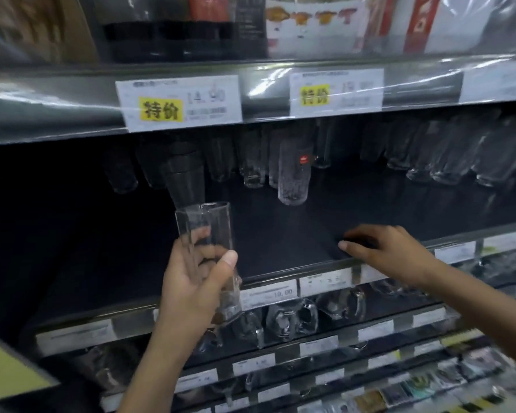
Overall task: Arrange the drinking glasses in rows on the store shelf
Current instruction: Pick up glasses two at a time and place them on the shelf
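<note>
The dark shelf (pixel 280 234) carries two loose groups of glasses at the back, roughly seven on the left (pixel 251 162) and five on the right (pixel 447 162) (blur prevents a firm count); the left hand (pixel 197 272) clamps one clear tumbler (pixel 204 234) near the front edge; the right hand (pixel 385 248) rests there, fingers loosely together, empty; a hasty push could topple the frosted glass (pixel 294 174) standing forward.

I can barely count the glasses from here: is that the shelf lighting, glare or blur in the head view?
Head view: the shelf interior is dark, so the back-row glasses fade into it; glare streaks the plastic price strip; edges are motion-blurred and wide-angle bent; the glass in the left hand stays fairly sharp.
</note>
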{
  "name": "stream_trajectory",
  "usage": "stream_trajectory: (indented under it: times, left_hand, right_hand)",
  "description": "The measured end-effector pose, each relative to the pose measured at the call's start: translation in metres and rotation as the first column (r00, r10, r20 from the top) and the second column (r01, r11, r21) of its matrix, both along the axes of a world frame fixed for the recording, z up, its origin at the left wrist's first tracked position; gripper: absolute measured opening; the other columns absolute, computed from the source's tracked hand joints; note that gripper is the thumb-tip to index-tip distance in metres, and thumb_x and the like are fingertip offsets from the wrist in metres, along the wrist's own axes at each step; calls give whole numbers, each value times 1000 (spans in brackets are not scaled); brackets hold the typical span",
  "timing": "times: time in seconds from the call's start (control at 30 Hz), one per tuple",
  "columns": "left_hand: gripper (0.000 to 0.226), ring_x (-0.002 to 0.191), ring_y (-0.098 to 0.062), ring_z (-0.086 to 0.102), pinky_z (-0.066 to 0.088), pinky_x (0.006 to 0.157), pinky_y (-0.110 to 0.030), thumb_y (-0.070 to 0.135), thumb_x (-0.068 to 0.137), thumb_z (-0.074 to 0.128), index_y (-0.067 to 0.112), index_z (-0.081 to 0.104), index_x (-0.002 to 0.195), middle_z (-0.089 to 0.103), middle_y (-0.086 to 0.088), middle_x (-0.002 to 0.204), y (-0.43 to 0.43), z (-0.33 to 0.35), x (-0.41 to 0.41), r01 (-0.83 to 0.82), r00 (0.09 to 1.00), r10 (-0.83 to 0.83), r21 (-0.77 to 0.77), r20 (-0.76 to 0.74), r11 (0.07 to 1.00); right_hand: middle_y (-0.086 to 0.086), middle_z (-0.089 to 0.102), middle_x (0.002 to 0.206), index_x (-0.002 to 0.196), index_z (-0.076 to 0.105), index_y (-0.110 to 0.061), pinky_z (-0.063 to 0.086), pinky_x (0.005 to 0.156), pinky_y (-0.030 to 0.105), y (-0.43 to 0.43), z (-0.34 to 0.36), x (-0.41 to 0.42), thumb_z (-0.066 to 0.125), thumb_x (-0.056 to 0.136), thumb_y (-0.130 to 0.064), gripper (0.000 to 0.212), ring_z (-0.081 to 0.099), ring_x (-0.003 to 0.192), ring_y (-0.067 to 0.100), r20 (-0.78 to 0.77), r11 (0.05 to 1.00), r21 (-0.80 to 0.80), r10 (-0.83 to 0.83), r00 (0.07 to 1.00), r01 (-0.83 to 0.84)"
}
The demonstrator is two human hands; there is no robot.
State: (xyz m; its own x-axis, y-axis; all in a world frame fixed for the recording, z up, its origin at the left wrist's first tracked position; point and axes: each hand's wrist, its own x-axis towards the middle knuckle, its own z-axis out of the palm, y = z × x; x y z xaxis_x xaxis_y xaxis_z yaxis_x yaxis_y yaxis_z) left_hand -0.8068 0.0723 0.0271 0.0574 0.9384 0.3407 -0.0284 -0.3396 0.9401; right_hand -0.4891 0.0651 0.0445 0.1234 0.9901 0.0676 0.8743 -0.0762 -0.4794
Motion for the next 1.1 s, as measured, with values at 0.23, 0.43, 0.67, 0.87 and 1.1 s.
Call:
stream_trajectory:
  times: [0.23,0.43,0.67,0.87,1.1]
  left_hand:
    - [61,99,-26,69,55,89,-45,65,84,59,31,38,130,65,0,104,30,5,84,-104,988,104,3,-115,995]
    - [59,105,-14,66,53,94,-35,64,87,54,31,34,131,64,4,112,51,4,121,-177,969,174,-6,-177,984]
    - [58,83,10,62,54,79,-16,22,89,72,12,29,128,60,5,99,85,6,134,-211,945,201,-9,-259,978]
    - [58,78,12,62,54,79,-15,17,88,73,9,29,126,59,4,97,113,4,134,-213,939,200,-19,-280,977]
    - [54,84,6,57,47,72,-8,25,89,73,20,42,133,55,11,97,147,-7,121,-216,926,210,15,-313,976]
  right_hand:
    - [-5,60,134,139,54,-29,43,98,27,44,2,68,56,84,-69,68,55,122,17,99,983,-133,137,986,-123]
    - [-3,24,162,153,29,-35,16,121,40,89,-11,77,43,87,-74,78,19,149,21,231,930,-228,338,912,-287]
    - [-3,9,166,155,18,-41,1,121,39,104,-34,76,26,90,-76,74,3,152,16,302,935,-166,350,887,-313]
    - [-4,10,166,155,19,-42,2,120,39,107,-37,79,25,88,-78,77,4,152,16,303,933,-152,358,883,-326]
    - [-5,11,165,154,19,-41,3,121,39,105,-37,77,25,89,-77,75,5,152,16,307,934,-153,355,883,-322]
